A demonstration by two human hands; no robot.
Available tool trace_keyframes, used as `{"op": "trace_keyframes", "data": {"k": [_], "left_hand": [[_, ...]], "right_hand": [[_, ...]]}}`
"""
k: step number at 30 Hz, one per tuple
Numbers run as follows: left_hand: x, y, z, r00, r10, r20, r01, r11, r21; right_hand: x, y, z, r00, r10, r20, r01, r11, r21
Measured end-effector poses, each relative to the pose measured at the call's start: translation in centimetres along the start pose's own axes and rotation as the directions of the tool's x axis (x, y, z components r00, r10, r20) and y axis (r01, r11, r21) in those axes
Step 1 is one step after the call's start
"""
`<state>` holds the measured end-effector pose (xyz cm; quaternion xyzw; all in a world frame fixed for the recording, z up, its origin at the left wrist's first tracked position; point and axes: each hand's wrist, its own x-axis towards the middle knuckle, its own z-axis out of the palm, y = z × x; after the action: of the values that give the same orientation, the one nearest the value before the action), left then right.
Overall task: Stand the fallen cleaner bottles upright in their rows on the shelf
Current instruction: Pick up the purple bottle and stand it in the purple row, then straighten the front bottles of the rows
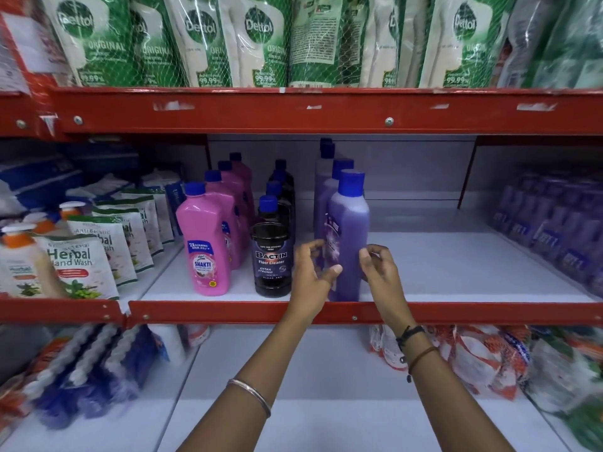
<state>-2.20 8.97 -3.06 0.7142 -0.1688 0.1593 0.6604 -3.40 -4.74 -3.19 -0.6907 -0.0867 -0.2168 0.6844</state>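
Three rows of cleaner bottles stand upright on the white middle shelf: pink bottles at the left, black Bactin bottles in the centre, purple bottles with blue caps at the right. The front purple bottle stands at the shelf's front edge. My left hand is at its left side with fingers spread and the thumb touching the label. My right hand hovers just off its right side, fingers curled and apart. Neither hand grips the bottle.
Herbal hand wash pouches fill the shelf at the left. Purple packs sit at the right. Green Dettol pouches hang above behind the red shelf rail. Another red rail runs under the bottles. Packets lie on the lower shelf.
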Motion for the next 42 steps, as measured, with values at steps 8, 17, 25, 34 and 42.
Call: {"op": "trace_keyframes", "data": {"k": [8,17,25,34,42], "left_hand": [[1.3,0.1,-0.2,0.985,-0.145,0.099,0.125,0.975,0.184],[-0.1,0.5,0.1,0.997,-0.026,0.069,0.015,0.988,0.156],[-1.4,2.5,-0.4,0.978,-0.062,0.201,0.048,0.996,0.074],[-2.8,2.9,-1.4,0.976,-0.059,0.21,0.032,0.991,0.129],[-3.1,2.7,-2.0,0.972,-0.057,0.227,0.017,0.985,0.174]], "right_hand": [[1.8,-0.5,-1.4,0.996,-0.008,0.084,0.01,1.0,-0.022],[2.7,-0.3,-1.9,0.995,0.017,-0.097,-0.018,1.0,-0.018],[0.3,-1.0,-1.3,0.992,0.054,-0.115,-0.044,0.995,0.092],[-1.7,-1.5,-2.0,0.995,0.025,-0.092,-0.021,0.999,0.05],[-2.8,-2.2,-1.4,0.992,0.031,-0.123,-0.03,0.999,0.011]]}}
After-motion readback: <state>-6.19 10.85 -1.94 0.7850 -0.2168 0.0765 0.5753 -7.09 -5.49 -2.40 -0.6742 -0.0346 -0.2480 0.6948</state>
